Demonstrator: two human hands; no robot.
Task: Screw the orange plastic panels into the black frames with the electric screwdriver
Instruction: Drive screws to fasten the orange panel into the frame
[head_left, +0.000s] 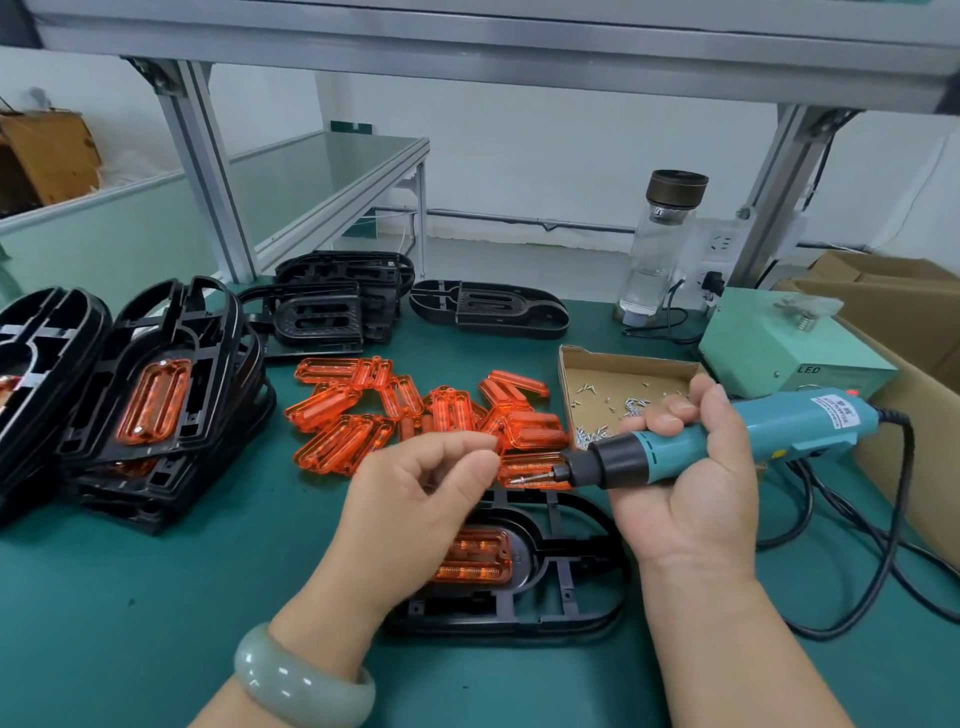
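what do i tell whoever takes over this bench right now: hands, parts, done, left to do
Right hand grips the electric screwdriver above the table, bit pointing left, a screw at its tip.
Left hand: fingers curled and pinched beside the bit; cannot tell if it holds anything.
Black frame lies in front, an orange panel seated in it.
Done: stack of frames at left, top one with a panel fitted.
To do: this frame, the empty frames at the back, the loose orange panels mid-table.
Spare screws are in the cardboard tray.
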